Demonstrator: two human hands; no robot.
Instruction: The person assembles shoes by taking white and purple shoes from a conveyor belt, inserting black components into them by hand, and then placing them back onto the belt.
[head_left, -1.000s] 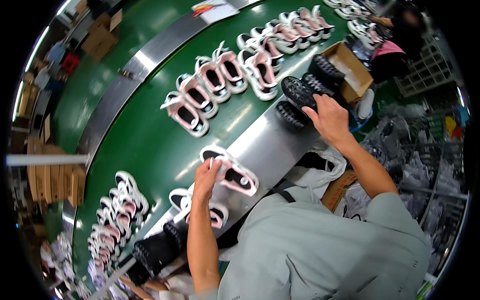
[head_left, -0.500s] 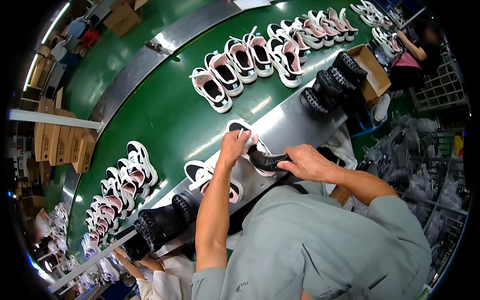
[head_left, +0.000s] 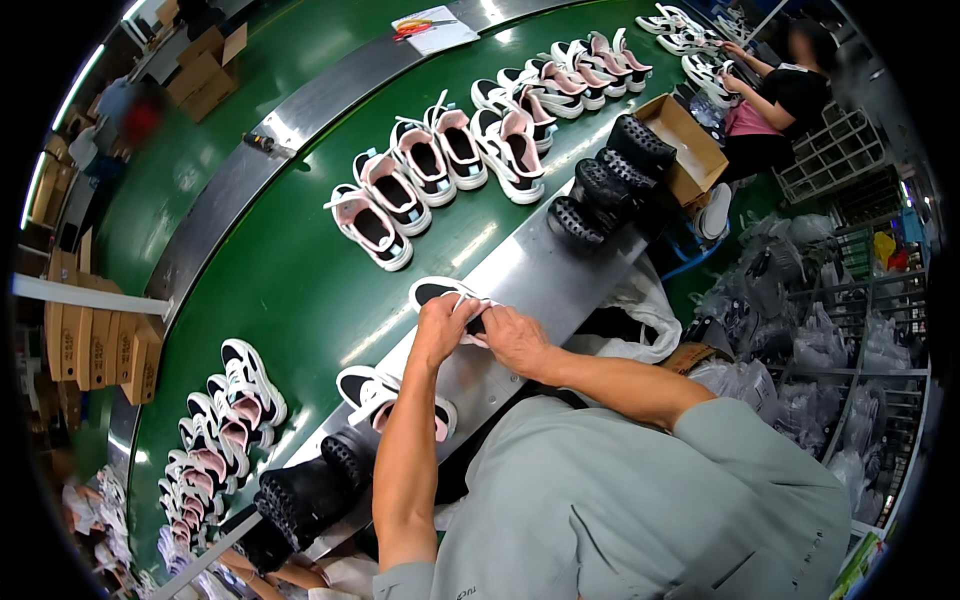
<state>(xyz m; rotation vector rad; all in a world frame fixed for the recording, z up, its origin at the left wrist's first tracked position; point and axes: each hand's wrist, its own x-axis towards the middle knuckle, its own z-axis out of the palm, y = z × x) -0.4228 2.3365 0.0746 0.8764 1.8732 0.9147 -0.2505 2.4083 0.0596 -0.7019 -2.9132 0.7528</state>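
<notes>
A white, black and pink sneaker (head_left: 432, 289) lies in front of me at the edge of the steel ledge, toe pointing away to the left. My left hand (head_left: 440, 328) is closed on its lace and tongue area. At the shoe's opening is my right hand (head_left: 517, 342), fingers curled in against the collar, close to the left one. Between the hands a bit of dark material shows in the opening; the fingers hide most of it. Beside my left forearm rests another sneaker (head_left: 368, 388) of the same kind, partly covered by the arm.
Rows of matching sneakers (head_left: 372, 222) stand on the green belt (head_left: 300, 270). Black boot-shaped pieces (head_left: 305, 492) sit at the lower left, more black pieces (head_left: 600, 190) at the right. Beyond those are an open carton (head_left: 690, 150) and another person (head_left: 780, 100) handling shoes.
The black insole-like piece that my right hand held at the shoe's opening no longer shows outside it. My right hand has moved left, onto the sneaker. The whole view has shifted.
</notes>
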